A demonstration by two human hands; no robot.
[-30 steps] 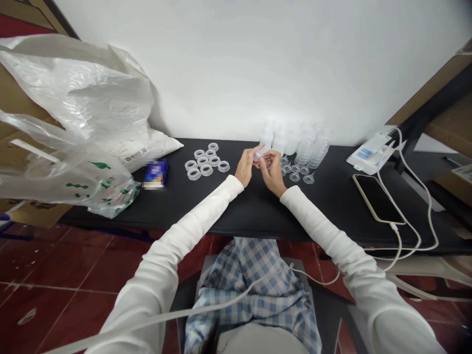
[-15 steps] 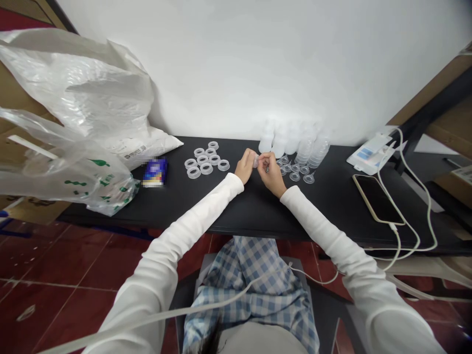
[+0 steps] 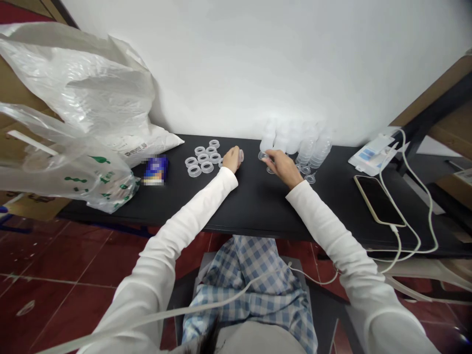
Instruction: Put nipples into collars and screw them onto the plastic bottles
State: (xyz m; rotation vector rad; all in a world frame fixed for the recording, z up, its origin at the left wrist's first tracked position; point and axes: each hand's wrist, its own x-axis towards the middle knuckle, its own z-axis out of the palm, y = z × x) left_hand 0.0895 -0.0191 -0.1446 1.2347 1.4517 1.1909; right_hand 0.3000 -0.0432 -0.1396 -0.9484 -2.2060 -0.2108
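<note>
My left hand (image 3: 231, 158) is closed on a clear plastic ring (image 3: 241, 156), which shows past its fingertips. Beside it on the left lie several similar loose rings (image 3: 202, 158), one partly hidden by that hand. My right hand (image 3: 283, 166) pinches a small clear teat-like piece (image 3: 263, 155) between thumb and fingers. Under and behind this hand are more round clear pieces (image 3: 310, 179), partly covered by it. Frosted bottles (image 3: 268, 135) and clear bottles (image 3: 320, 151) stand in a group just beyond, against the wall.
Toward the left are a large white plastic bag (image 3: 110, 93), a clear bag with green print (image 3: 99, 182) and a blurred blue packet (image 3: 156, 170). A phone (image 3: 379, 200) with a white cable and a white box (image 3: 372, 153) lie on the black table (image 3: 254, 211) at right.
My hands, together around a clear ring before, have parted. The left has shifted left with the ring; the right has moved right toward the small clear pieces and now pinches one.
</note>
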